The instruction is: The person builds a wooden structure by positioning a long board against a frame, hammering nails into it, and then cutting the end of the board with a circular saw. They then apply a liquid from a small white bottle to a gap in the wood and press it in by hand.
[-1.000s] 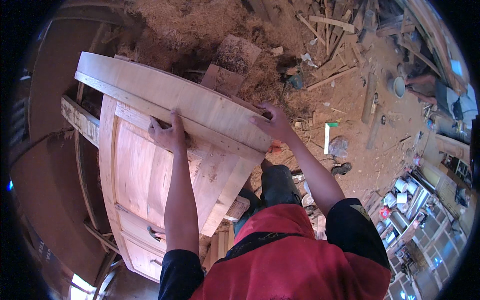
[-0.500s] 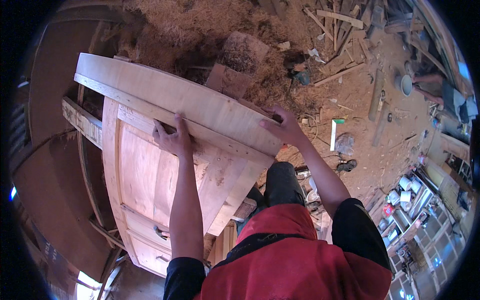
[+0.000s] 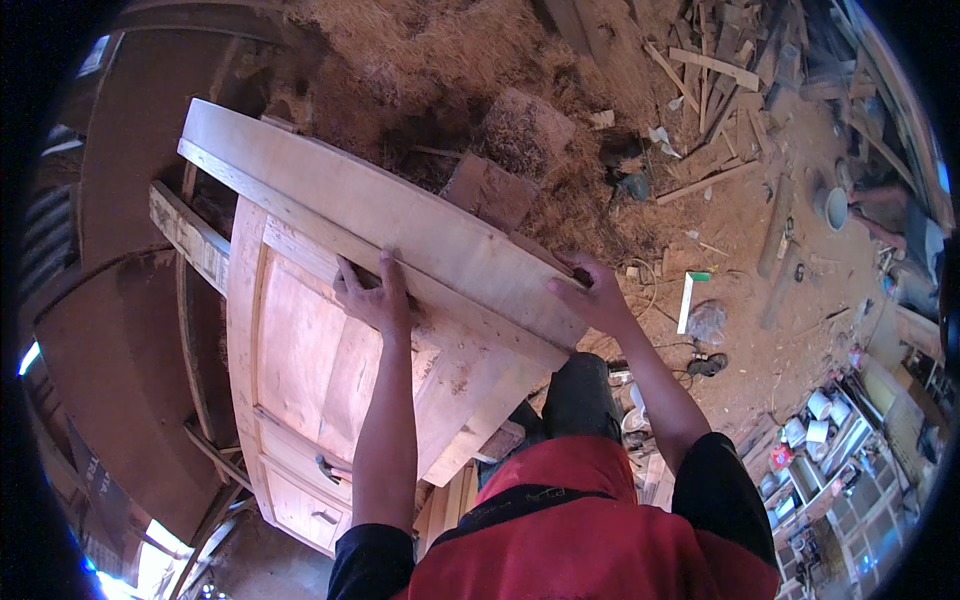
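Note:
A tall pale wooden cabinet [image 3: 300,370] with panelled doors and small metal handles stands before me. Across its top lies a long light wooden board [image 3: 400,225], running from upper left to lower right. My left hand [image 3: 375,295] presses flat against the board's front edge near its middle. My right hand [image 3: 590,295] grips the board's right end, fingers curled over it. Both arms reach up from a red and black shirt at the bottom of the view.
A dark wooden structure [image 3: 110,330] stands to the left of the cabinet. The dirt floor beyond holds sawdust heaps [image 3: 430,50], wood offcuts [image 3: 710,70], a flat block [image 3: 490,190], and a white strip [image 3: 690,300]. Shelves with white containers [image 3: 820,430] sit at lower right.
The view has shifted slightly and both hands sit a little lower in the picture. They keep the same hold on the board; my right hand has slid nearer the board's end.

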The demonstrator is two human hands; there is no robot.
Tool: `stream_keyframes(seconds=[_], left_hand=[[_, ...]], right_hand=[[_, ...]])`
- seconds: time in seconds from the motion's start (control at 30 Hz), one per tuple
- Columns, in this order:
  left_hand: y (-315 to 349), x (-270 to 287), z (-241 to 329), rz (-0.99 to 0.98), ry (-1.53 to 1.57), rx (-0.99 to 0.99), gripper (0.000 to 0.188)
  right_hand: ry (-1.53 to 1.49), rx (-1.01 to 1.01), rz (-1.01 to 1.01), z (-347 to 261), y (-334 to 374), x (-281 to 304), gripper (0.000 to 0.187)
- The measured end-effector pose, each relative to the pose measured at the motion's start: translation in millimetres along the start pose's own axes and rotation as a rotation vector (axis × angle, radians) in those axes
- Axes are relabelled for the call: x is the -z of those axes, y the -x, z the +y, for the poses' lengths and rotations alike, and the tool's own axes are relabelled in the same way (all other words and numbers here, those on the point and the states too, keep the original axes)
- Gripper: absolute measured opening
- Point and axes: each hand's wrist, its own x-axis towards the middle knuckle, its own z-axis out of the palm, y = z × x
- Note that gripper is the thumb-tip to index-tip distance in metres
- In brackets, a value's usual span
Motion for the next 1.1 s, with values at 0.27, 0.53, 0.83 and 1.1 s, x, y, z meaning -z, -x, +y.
stream_keyframes(seconds=[0.27,0.53,0.83,1.1], left_hand=[[1,1,3,-0.022,-0.012,0.048,0.086],[1,-5,-4,-0.031,0.076,0.057,0.087],[0,-4,1,-0.034,0.031,0.061,0.089],[-2,-6,-12,0.001,0.067,0.025,0.088]], right_hand=[[-0.035,-0.022,-0.015,-5,0,0,0.055],[0.016,0.048,0.052,15,-3,-3,0.064],[0.043,0.058,0.037,4,1,1,0.058],[0.034,0.113,0.037,7,-1,-3,0.051]])
